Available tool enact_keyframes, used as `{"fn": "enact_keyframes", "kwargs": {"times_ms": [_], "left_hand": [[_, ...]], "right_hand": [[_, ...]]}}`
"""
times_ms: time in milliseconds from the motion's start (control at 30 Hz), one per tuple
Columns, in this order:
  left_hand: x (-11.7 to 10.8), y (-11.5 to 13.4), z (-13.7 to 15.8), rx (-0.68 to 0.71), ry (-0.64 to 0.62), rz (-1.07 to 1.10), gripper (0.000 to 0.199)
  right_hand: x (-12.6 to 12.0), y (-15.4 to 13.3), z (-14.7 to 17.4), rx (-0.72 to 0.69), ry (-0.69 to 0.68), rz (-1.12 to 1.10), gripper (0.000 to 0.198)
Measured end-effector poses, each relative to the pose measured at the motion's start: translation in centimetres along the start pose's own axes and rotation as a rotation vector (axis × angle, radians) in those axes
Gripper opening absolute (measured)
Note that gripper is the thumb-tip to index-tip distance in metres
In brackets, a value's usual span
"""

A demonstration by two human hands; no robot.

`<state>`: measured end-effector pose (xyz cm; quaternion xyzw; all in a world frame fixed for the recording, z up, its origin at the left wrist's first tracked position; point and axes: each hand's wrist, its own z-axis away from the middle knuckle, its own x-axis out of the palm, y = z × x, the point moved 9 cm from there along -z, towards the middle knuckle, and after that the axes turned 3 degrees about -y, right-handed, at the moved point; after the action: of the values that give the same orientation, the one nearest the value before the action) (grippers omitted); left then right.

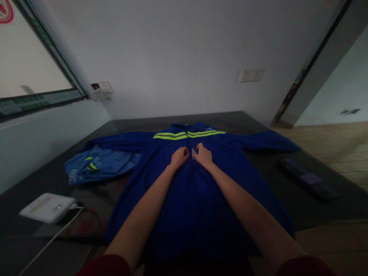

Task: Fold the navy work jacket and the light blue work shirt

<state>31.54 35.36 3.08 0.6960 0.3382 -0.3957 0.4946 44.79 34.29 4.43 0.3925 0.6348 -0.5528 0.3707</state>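
Note:
A dark blue work jacket [198, 195] lies spread out face up, its collar at the far side and its sleeves out to both sides. Yellow-green reflective bands cross its chest. My left hand [180, 157] is closed on the front placket, just below the bands; its fingertips pinch the cloth. Close beside it, my right hand [204, 155] is closed with thumb and forefinger at a small pale, pointed tool [193, 153] that has a loop at its lower end. The tool is too small and dim to name surely.
On the dark table [230, 118] a folded lighter blue garment [106, 165] lies left of the jacket. A white device [47, 207] with a cable stands at the near left. A dark flat pouch [307, 178] lies at the right. The wall closes off the far side.

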Motion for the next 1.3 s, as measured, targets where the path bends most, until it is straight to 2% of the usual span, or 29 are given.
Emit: {"fn": "enact_keyframes", "kwargs": {"times_ms": [200,433,600,733,933,1100,1300], "left_hand": [[-0.2,0.2,0.2,0.010,-0.005,0.018,0.007],[-0.5,0.3,0.3,-0.013,0.000,0.032,0.006],[-0.6,0.4,0.1,-0.031,-0.017,0.047,0.005],[-0.6,0.4,0.0,-0.042,-0.029,0.050,0.004],[-0.9,0.6,0.7,-0.025,0.002,0.046,0.007],[-0.8,0.4,0.7,-0.035,0.008,0.066,0.008],[-1.9,0.4,-0.5,-0.056,0.029,0.121,0.008]], "right_hand": [[-0.1,-0.3,0.4,0.004,-0.096,0.003,0.036],[-1.9,0.5,0.0,0.007,-0.095,0.000,0.040],[-4.0,1.0,0.5,0.012,-0.035,0.184,0.025],[-3.4,0.3,1.6,-0.021,-0.021,0.343,0.025],[-2.0,-0.7,1.7,-0.034,-0.059,0.308,0.029],[-3.0,-1.7,1.2,-0.112,0.071,0.260,0.032],[-3.5,-1.1,-0.1,-0.082,0.098,0.182,0.024]]}}
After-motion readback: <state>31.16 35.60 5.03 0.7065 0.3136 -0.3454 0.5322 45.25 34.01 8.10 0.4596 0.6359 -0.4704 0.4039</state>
